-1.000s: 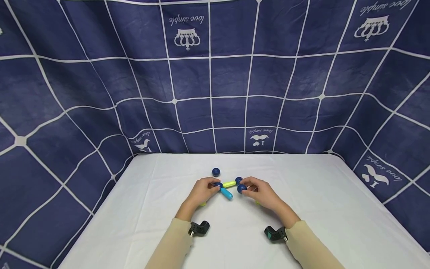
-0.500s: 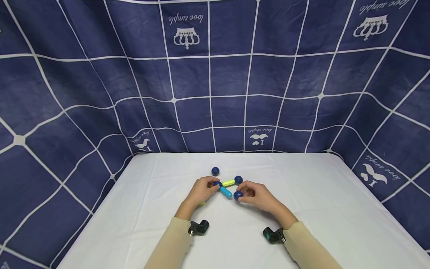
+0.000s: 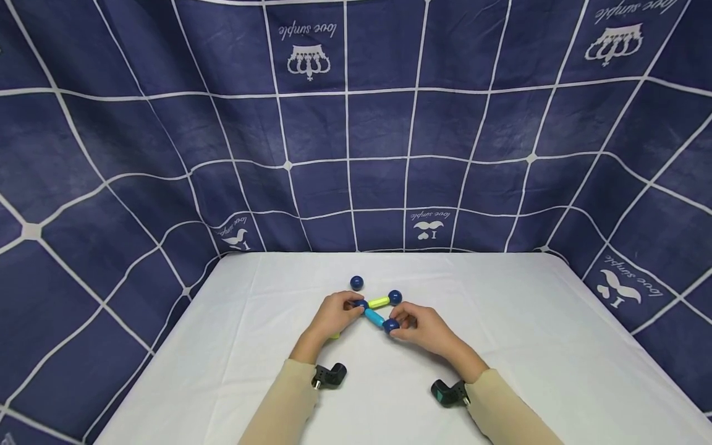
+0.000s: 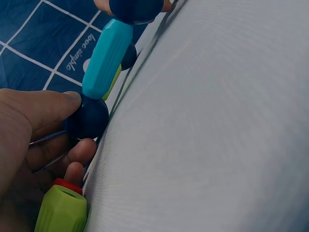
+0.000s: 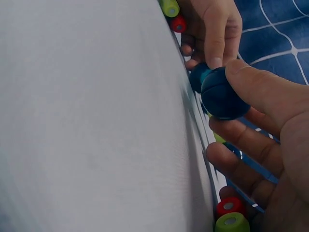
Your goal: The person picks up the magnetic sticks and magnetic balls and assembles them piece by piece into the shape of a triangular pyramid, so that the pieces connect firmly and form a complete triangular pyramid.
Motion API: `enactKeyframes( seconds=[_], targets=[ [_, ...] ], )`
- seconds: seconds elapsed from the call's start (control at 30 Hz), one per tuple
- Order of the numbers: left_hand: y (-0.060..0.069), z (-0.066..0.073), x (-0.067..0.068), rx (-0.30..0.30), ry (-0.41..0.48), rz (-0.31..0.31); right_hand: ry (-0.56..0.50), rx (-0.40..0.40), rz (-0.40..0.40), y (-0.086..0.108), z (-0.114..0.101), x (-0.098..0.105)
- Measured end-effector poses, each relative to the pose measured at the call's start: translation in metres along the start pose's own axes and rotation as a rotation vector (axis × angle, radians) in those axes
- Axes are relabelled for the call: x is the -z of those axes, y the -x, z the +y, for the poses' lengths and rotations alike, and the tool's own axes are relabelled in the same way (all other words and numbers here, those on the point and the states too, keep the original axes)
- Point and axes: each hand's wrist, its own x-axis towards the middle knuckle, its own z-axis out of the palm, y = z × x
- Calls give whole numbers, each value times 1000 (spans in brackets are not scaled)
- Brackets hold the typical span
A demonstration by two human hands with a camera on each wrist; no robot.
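My left hand [image 3: 334, 314] pinches a dark blue ball [image 4: 88, 118] between thumb and fingers. From that ball extend a light blue rod [image 3: 374, 317] and a yellow-green rod [image 3: 379, 302], the latter with another blue ball [image 3: 395, 297] at its far end. My right hand [image 3: 425, 330] pinches a blue ball [image 5: 223, 94] that touches the light blue rod's other end. Beside the left fingers, the left wrist view shows a green piece [image 4: 61, 210] and a red one [image 4: 68, 184].
A loose blue ball [image 3: 356, 283] lies on the white table [image 3: 278, 278] beyond the left hand. In the right wrist view, red [image 5: 231, 206] and green [image 5: 232, 223] rod ends show by the right fingers. A blue patterned cloth [image 3: 384, 123] hangs behind the table.
My right hand has moved left and toward the table's front with its ball, from beside the yellow-green rod's end ball to the light blue rod's end. The left hand holds nearly still.
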Motion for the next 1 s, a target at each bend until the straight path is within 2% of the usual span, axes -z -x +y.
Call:
enactKeyframes(
  seconds=[0.5,1.0],
  targets=[
    [1,0,2,12,26,-10,21,1,18,-2,2,0],
    [0,2,2,12,21,-19,111,-22,50,-1,5,3]
  ],
)
